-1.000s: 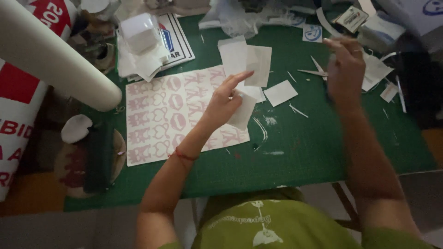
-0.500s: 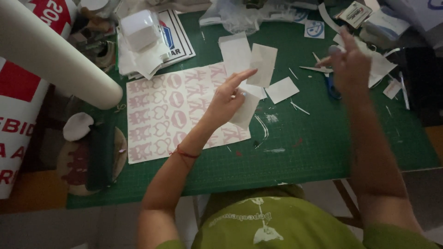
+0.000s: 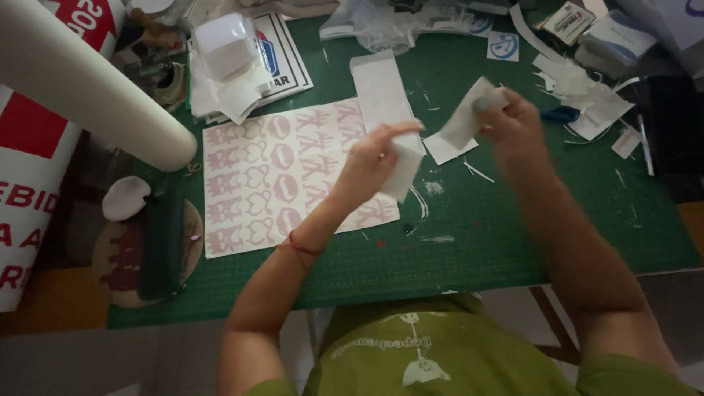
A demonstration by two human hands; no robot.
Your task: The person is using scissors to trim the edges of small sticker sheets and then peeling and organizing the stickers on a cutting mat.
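My left hand (image 3: 372,158) hovers over the green cutting mat (image 3: 513,235) and grips a small white paper piece (image 3: 402,170) that hangs below its fingers. My right hand (image 3: 515,121) is raised just to the right and pinches another white paper piece (image 3: 463,117) by its corner. Under and left of my left hand lies a white sheet of pink sticker shapes (image 3: 282,176). A long white paper strip (image 3: 378,88) lies behind the hands, and a small white rectangle (image 3: 449,150) lies between them on the mat.
A thick white roll (image 3: 81,88) crosses the upper left. Stacked white sheets (image 3: 235,70) sit at the back left. Paper scraps (image 3: 587,103) and blue-handled scissors (image 3: 561,114) lie at the right rear. A dark tool (image 3: 161,242) rests on a round board at the mat's left edge.
My right hand came back from the right rear of the mat toward the middle, now holding a white paper piece. My left hand stayed over the sticker sheet with its paper.
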